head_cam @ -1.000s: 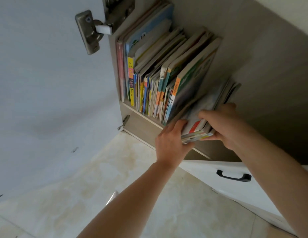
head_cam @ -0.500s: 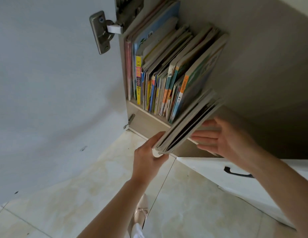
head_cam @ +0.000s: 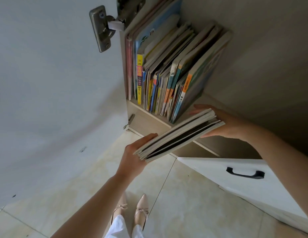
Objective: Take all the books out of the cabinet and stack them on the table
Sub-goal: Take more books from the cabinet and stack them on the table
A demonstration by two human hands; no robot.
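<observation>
A bundle of several thin books [head_cam: 179, 134] hangs tilted in front of the open cabinet [head_cam: 253, 66], clear of the shelf. My left hand [head_cam: 135, 157] grips its near lower end. At the far upper end my right hand [head_cam: 225, 125] holds it from behind, fingers spread along the back. A row of several colourful books [head_cam: 167, 74] still stands upright on the cabinet shelf [head_cam: 149, 115], leaning to the left against the side wall. No table is in view.
The white cabinet door [head_cam: 55, 83] stands open on the left, on a metal hinge [head_cam: 102, 29]. A white drawer with a black handle [head_cam: 245, 174] sticks out at lower right. Below are pale floor tiles [head_cam: 184, 212] and my two shoes [head_cam: 132, 208].
The bundle has come out of the shelf and down towards me, turning from lying flat to tilted. My left hand slid to its near end, my right hand to its far end.
</observation>
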